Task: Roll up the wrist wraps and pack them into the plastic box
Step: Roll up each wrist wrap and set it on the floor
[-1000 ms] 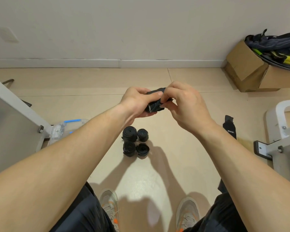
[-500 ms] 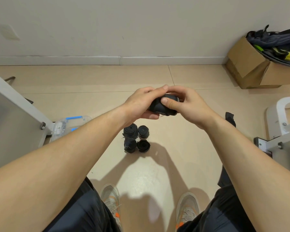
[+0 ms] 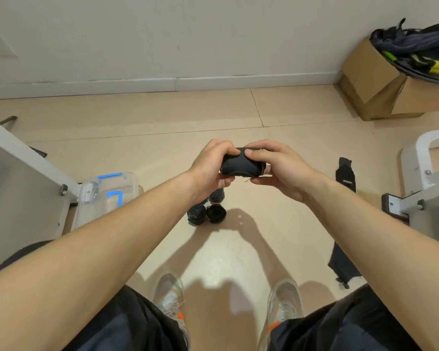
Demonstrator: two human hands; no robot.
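A rolled black wrist wrap (image 3: 241, 166) lies sideways between both hands above the floor. My left hand (image 3: 211, 168) grips its left end and my right hand (image 3: 279, 168) grips its right end, thumb on top. Below them several rolled black wraps (image 3: 214, 211) stand together on the floor, partly hidden by my left wrist. An unrolled black wrap (image 3: 346, 174) lies flat on the floor at the right. The clear plastic box (image 3: 107, 193) with blue latches sits on the floor at the left.
A white metal frame leg (image 3: 36, 160) slants past the box at the left. A white frame (image 3: 421, 178) stands at the right. A cardboard box (image 3: 380, 82) with clothes sits by the wall. My shoes (image 3: 170, 297) are at the bottom, with dark cloth (image 3: 342, 264) beside them.
Both hands have come lower and nearer with the wrap, which is now rolled tight and held level. My fingers have shifted round its ends.
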